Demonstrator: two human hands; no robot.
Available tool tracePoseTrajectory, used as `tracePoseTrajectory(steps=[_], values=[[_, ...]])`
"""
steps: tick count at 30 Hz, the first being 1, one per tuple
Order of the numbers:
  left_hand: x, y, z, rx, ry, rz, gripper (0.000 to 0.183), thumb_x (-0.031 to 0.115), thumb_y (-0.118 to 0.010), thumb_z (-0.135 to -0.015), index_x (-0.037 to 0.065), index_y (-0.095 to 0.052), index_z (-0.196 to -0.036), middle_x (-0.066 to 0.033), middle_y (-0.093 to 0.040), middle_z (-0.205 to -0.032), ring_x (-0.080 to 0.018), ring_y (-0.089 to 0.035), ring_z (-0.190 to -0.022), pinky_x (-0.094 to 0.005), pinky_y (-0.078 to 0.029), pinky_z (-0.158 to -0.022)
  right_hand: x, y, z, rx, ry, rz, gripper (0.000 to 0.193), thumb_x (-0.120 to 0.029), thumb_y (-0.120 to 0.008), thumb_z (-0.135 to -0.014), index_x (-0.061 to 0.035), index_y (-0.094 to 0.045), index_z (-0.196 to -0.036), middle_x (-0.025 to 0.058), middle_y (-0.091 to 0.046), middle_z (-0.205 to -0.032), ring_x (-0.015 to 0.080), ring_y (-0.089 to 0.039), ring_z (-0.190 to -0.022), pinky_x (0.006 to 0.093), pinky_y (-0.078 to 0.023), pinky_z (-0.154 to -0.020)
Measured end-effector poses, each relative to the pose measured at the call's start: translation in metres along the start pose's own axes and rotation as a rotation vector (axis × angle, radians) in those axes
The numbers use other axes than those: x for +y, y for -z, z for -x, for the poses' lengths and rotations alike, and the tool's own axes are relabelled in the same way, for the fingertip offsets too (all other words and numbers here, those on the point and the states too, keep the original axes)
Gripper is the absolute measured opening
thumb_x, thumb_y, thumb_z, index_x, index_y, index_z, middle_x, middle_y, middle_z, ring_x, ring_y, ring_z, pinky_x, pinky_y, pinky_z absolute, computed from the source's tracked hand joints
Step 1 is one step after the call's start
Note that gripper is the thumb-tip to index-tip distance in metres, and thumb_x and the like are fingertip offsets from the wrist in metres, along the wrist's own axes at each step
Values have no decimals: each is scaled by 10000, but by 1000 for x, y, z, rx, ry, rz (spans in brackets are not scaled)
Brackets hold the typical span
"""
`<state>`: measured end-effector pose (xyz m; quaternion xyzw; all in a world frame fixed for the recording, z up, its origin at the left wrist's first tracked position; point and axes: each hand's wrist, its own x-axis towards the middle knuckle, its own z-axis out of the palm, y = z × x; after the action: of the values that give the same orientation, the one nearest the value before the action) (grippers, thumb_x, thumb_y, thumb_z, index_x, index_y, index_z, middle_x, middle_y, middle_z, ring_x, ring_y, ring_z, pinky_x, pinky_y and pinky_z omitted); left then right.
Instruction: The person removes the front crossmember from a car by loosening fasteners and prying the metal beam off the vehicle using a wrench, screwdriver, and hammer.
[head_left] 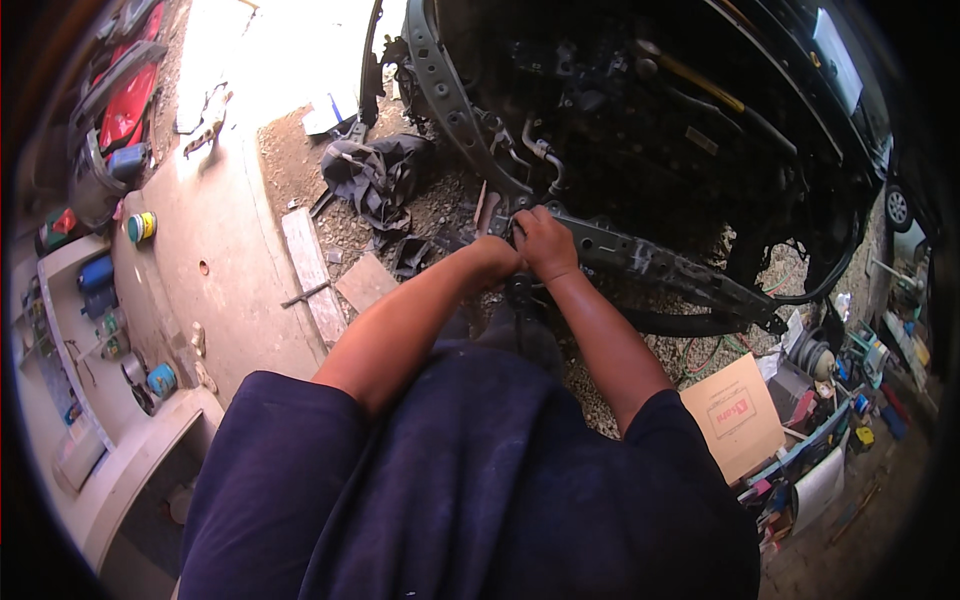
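Right now both my hands meet at the left end of the crossbar (625,252), the long dark metal piece running along the near edge of the car's engine bay (640,130). My right hand (545,243) is on top, its fingers curled down at that end; I cannot tell what, if anything, they grip. My left hand (497,258) is just beside it, wrist bent, and its fingers are hidden, so I cannot tell whether they are open or closed. From this end the crossbar slants off to the right, and a curved metal bar (447,98) with holes in it rises along the engine bay's left edge.

On the gravel to the left of the curved bar lies a crumpled heap of dark material (375,180). Nearer me, by the right edge of the concrete slab (225,270), are a wooden plank (306,250) and a flat brownish piece (367,284), partly behind my left forearm. A green and yellow tin (142,227) is near the slab's left edge. Well to my right, a cardboard sheet (740,400) lies beside a crowded pile of tools and parts (800,470).
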<state>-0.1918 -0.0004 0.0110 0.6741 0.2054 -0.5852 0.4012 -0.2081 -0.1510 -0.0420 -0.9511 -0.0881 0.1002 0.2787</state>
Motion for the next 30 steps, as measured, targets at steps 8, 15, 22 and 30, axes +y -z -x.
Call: tracePoseTrajectory(steps=[8, 15, 22, 30], values=[[3, 0, 0, -18, 33, -11, 339, 302, -789, -859, -26, -725, -919, -108, -654, -807, -204, -555, -647, -382, -480, -566, 5, -5, 1, 32, 42, -37, 186, -192, -686, -894, -148, -681, -1074, 122, -662, -1045, 416, -721, -858, 534, -609, -766], [1, -1, 0, 1, 38, -7, 302, 289, -787, -852, -5, -715, -856, -89, -633, -743, -191, -531, -602, -363, -453, -540, 3, -4, -1, -19, -17, 0, 200, -202, -698, -884, -145, -665, -1072, 128, -653, -1052, 430, -716, -874, 549, -600, -770], [3, 1, -1, -20, 26, -52, 354, 317, -782, -857, -28, -723, -908, -118, -655, -788, -215, -570, -648, -393, -484, -583, 5, 0, 0, 6, 14, -58, 196, -213, -714, -876, -144, -648, -1046, 126, -649, -1045, 426, -715, -865, 552, -597, -763], [-4, 0, -12, -39, 32, -70, 433, 354, -790, -868, -55, -740, -1001, -142, -686, -841, -247, -599, -698, -425, -504, -623, 1, 1, -2, 83, 7, -81, 191, -229, -729, -875, -152, -660, -1035, 122, -647, -1037, 426, -714, -861, 551, -595, -754]])
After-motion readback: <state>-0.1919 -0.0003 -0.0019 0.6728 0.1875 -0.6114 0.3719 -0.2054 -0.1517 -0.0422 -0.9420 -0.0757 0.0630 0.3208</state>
